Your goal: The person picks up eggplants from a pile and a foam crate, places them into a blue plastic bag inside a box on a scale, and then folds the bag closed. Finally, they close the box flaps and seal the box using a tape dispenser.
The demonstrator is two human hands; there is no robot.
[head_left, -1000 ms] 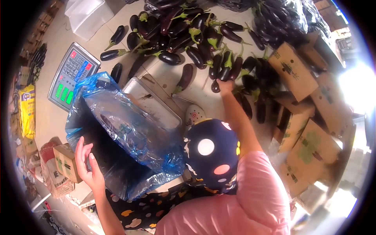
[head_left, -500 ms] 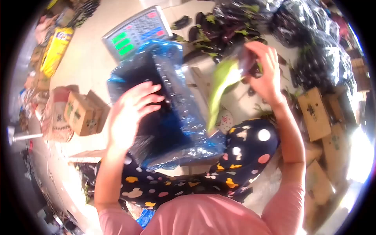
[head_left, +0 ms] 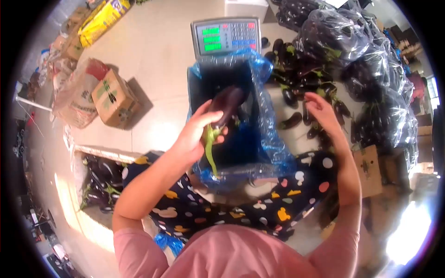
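My left hand (head_left: pixel 192 134) is closed around a dark purple eggplant (head_left: pixel 229 102) near its green calyx, and the long pale green stem hangs down. It holds the eggplant over a dark bin lined with a blue plastic bag (head_left: pixel 269 139), which stands between my knees. Inside the bin it is too dark to make out the contents fully. My right hand (head_left: pixel 321 111) is over loose eggplants (head_left: pixel 301 76) on the floor to the right, fingers bent but apart, close to one eggplant (head_left: pixel 306 114). Nothing is visible in its grasp.
A scale display (head_left: pixel 227 37) with green readouts stands beyond the bin. Clear plastic bags full of eggplants (head_left: pixel 366 78) line the right side. At left are a cardboard box (head_left: pixel 113 99), a woven sack (head_left: pixel 76 113), a yellow package (head_left: pixel 102 23) and a crate (head_left: pixel 99 153) holding eggplants.
An eggplant, blurred in my right hand earlier, is now in my left hand over the bin. My right hand has moved lower, over the loose eggplants. The camera view has turned.
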